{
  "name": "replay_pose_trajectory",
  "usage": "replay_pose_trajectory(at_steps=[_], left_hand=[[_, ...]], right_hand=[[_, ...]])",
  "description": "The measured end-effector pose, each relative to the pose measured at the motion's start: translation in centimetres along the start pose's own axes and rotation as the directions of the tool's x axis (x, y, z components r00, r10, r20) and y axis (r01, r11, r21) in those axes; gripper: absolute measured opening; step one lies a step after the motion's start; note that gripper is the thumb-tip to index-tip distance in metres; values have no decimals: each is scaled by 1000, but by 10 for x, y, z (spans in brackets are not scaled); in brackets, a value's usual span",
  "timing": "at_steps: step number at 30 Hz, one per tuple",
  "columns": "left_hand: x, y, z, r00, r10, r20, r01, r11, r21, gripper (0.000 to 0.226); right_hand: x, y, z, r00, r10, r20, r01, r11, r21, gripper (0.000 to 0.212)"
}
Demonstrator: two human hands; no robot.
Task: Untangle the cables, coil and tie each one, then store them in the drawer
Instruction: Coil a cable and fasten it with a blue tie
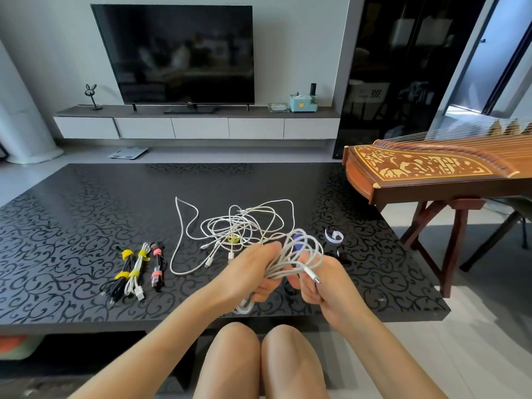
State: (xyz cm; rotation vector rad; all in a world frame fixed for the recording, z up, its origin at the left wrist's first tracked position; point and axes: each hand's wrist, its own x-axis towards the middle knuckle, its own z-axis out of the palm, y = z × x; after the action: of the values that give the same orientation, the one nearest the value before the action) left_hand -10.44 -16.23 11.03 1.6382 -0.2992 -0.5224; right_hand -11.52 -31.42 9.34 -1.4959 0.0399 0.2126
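Above the near edge of the black patterned table (86, 214), my left hand (253, 272) grips a bundle of white cable loops (299, 251). My right hand (319, 280) holds the same coiled white cable from the right, and its plug end lies across the fingers. Behind the hands a tangle of white cables (239, 226) spreads over the table. Three tied cables lie to the left: a black one (122, 272) and a white one (136, 273) with yellow ties, and a dark one (157, 266) with pink ties.
A loose white strap (334, 237) and a small dark item lie on the table to the right of the hands. A wooden zither (431, 168) on a stand sits at the right. A TV (178, 53) stands on a cabinet with white drawers (198, 128).
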Motion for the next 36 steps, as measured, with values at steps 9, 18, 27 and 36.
replay_pose_trajectory(at_steps=[9,18,27,36], left_hand=[[1,-5,7,986,68,-152,-73,997,-25,14],[11,-9,12,943,159,-293,-213,964,-162,25],[26,-7,10,828,202,-524,-170,979,109,41],[38,-5,7,780,229,-582,-80,959,271,42]], right_hand=[[3,9,6,993,-104,59,98,990,104,22],[5,5,0,962,-156,224,141,987,82,34],[-29,27,-5,958,-286,1,282,945,-168,40],[-44,28,-4,898,-426,-113,397,894,-209,19]])
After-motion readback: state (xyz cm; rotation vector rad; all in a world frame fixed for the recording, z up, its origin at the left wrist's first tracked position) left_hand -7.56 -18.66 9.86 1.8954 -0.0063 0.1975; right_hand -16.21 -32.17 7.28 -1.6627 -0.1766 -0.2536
